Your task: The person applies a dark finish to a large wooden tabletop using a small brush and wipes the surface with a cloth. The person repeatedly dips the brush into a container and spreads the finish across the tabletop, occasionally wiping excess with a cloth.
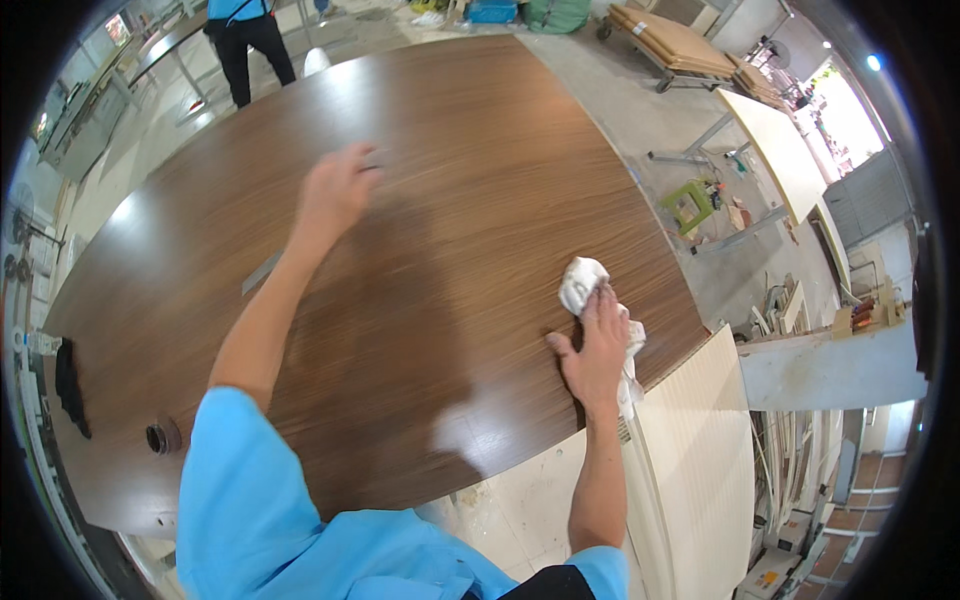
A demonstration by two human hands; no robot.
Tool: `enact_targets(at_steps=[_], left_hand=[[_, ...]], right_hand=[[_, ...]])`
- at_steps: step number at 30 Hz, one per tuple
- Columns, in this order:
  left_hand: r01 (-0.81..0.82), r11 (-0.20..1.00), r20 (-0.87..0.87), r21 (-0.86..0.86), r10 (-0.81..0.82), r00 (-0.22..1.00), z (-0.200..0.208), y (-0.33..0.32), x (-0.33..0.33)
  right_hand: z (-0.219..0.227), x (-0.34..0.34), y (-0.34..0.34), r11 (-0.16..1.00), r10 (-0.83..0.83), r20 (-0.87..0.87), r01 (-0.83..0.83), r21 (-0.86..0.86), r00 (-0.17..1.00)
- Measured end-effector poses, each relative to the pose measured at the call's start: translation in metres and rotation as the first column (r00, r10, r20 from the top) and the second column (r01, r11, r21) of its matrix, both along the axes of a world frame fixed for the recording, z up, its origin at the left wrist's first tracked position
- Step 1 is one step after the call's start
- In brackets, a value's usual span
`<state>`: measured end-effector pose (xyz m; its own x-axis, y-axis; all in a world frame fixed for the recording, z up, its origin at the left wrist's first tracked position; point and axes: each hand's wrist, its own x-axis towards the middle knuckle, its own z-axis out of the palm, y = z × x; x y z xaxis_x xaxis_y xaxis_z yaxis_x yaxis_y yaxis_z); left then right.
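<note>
A large brown wood-grain tabletop [500,170] with a curved edge spreads in front of me. My right hand [598,350] lies over a crumpled white cloth [584,284] near the right edge, pressing it against the surface. Above the far middle of the top, my left hand [340,190] is smeared by motion, its fingers curled together. Something small and greyish shows at its fingertips, too blurred to name. Beside my left forearm lies a flat grey strip [262,272]. A small dark open jar [163,436] stands at the near left.
A black cloth-like item [70,390] lies at the left edge. Pale ribbed panels [700,460] adjoin the tabletop at right. Beyond are a white-topped table [775,150], a green stool [688,206] and a cart with brown boards [670,45]. Another person [250,50] stands past the far edge.
</note>
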<state>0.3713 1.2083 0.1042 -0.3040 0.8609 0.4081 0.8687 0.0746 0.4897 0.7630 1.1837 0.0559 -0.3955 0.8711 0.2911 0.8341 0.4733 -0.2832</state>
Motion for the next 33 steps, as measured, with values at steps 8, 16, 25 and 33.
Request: enact_targets(at_steps=[8,16,25,33], left_hand=[[-0.576,0.817,-0.512,-0.028,0.483,0.710,-0.046,-0.185,-0.020],[-0.487,0.873,-0.210,-0.034,0.470,0.857,-0.065,-0.186,-0.028],[-0.398,0.917,-0.254,0.025,0.391,0.884,-0.058,-0.162,-0.021],[-0.458,0.885,-0.123,-0.083,0.447,0.886,-0.056,-0.167,-0.031]], right_hand=[[-0.031,-0.211,0.062,0.680,0.730,-0.134,-0.732,0.043,0.670],[-0.015,-0.125,0.314,0.991,-0.131,0.021,0.130,0.045,0.991],[-0.003,-0.212,0.252,0.992,0.126,-0.129,-0.124,0.026,0.984],[-0.017,-0.175,0.236,0.979,0.198,-0.144,-0.190,0.067,0.970]])
